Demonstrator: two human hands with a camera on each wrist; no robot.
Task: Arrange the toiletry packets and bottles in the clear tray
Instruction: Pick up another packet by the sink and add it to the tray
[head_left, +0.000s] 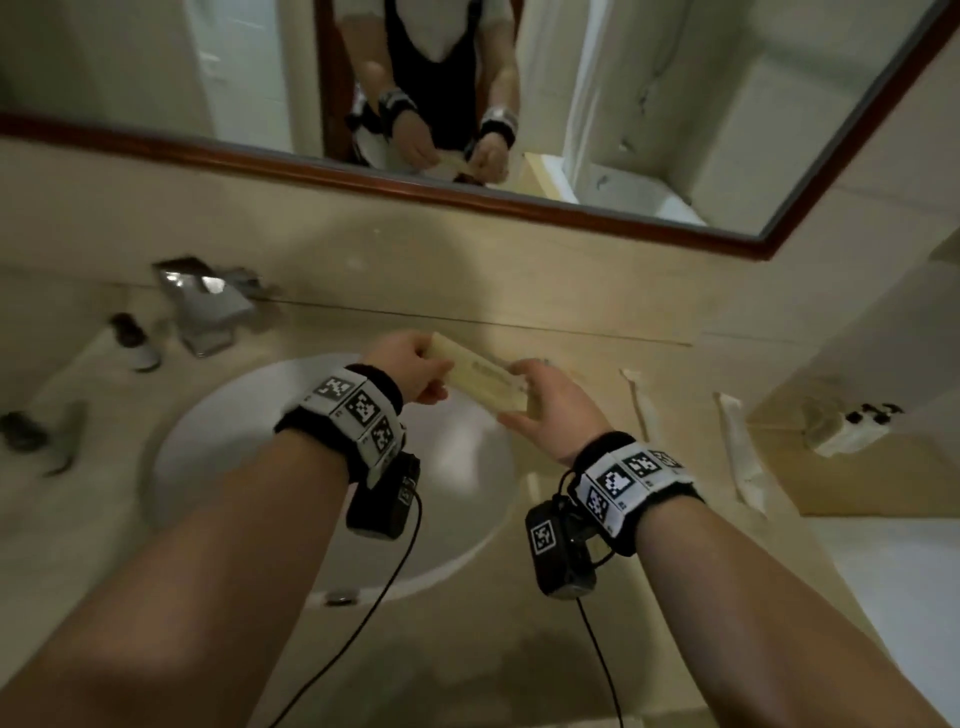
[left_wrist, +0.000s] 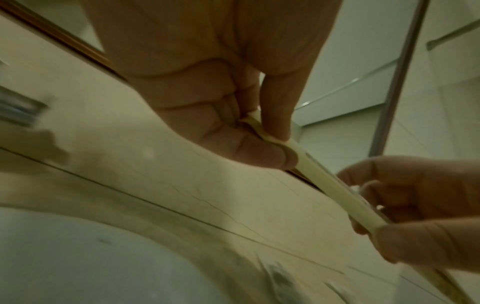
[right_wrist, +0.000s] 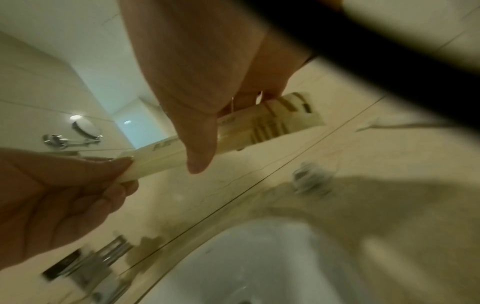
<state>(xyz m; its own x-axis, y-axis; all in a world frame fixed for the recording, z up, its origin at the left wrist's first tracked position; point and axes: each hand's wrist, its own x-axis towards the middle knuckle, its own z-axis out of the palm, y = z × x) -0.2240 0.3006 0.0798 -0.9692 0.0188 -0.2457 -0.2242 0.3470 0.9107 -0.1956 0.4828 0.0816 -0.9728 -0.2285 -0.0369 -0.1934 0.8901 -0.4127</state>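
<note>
Both hands hold a flat cream toiletry packet (head_left: 480, 378) in the air over the back rim of the sink. My left hand (head_left: 434, 371) pinches its left end between thumb and fingers (left_wrist: 275, 123). My right hand (head_left: 524, 395) grips the right end, thumb (right_wrist: 200, 148) across the packet (right_wrist: 262, 123). In the left wrist view the packet (left_wrist: 330, 185) shows edge-on. Two long white packets (head_left: 638, 400) (head_left: 740, 452) lie on the counter to the right. A small dark-capped bottle (head_left: 136, 344) stands at the left. What looks like the clear tray (head_left: 831, 483) sits at the far right.
The white sink (head_left: 218, 447) lies below the hands, with a chrome faucet (head_left: 208, 306) behind it on the left. A dark object (head_left: 21, 431) lies at the far left. A white item with dark spots (head_left: 847, 423) rests in the tray area. A mirror (head_left: 156, 78) runs along the wall.
</note>
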